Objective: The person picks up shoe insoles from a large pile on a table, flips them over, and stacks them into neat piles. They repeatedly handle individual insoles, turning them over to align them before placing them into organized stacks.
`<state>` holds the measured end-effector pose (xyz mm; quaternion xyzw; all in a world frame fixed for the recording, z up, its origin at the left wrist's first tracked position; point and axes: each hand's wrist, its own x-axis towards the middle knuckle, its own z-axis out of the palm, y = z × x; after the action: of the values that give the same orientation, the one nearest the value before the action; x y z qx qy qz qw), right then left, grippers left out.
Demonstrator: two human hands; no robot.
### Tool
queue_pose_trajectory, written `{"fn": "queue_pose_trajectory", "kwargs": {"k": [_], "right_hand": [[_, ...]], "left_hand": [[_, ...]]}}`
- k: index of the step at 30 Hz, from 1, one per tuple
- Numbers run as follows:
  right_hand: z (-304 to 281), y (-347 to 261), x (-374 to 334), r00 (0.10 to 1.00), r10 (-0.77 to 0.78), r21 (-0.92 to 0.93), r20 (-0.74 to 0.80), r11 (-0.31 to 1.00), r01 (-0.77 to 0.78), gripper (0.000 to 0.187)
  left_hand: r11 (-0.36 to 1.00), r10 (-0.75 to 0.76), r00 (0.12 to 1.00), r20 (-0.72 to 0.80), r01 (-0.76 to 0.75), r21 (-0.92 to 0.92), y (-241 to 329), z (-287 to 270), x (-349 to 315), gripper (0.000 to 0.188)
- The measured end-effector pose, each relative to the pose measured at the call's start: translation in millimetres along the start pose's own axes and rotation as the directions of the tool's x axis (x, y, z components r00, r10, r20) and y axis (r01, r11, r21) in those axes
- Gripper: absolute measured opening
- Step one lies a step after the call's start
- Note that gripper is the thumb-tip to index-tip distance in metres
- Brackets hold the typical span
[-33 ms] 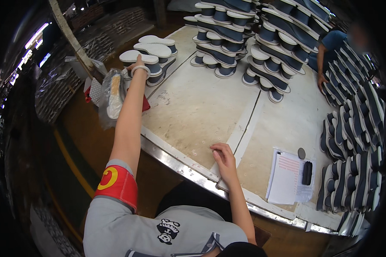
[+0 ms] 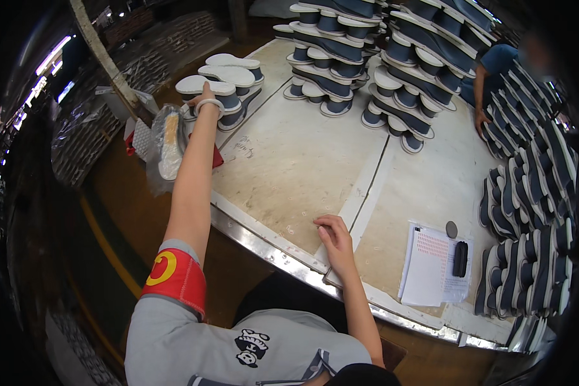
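My left arm, with a white band at the wrist, reaches to the far left of the table. There my left hand (image 2: 204, 98) grips the near edge of a white shoe sole (image 2: 202, 85), the front one on a low pile. Beside it on the pile lie more white-faced soles (image 2: 235, 75) with dark blue parts under them. My right hand (image 2: 336, 239) rests near the table's front edge, fingers loosely bent, thumb apart, holding nothing. Close to my left forearm is a clear plastic bag (image 2: 169, 145) with a pale sole-shaped thing inside.
Tall crosswise stacks of blue and white soles (image 2: 328, 71) stand at the back of the white table (image 2: 289, 167). More soles (image 2: 527, 193) line the right side, where another person's hand (image 2: 481, 122) touches them. Papers (image 2: 424, 267), a black case (image 2: 460, 259) and a grey disc (image 2: 451, 229) lie at right.
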<state>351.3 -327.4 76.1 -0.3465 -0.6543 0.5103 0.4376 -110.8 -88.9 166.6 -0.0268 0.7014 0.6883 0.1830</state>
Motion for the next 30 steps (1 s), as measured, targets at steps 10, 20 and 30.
{"fn": "queue_pose_trajectory", "kwargs": {"k": [10,20,30], "right_hand": [[0,2,1,0.999,0.040,0.015,-0.008,0.999,-0.040,0.018],[1,2,1,0.999,0.031,-0.006,-0.011,0.999,-0.031,0.017],[2,9,1,1.000,0.031,0.036,0.000,0.999,-0.031,0.017]], "left_hand": [[0.869,0.196,0.981,-0.003,-0.172,0.465,-25,25,62,0.106],[0.934,0.153,0.985,0.080,-0.171,0.314,-36,7,67,0.121],[0.712,0.686,0.727,0.035,-0.680,0.173,-73,-21,-18,0.088]]}}
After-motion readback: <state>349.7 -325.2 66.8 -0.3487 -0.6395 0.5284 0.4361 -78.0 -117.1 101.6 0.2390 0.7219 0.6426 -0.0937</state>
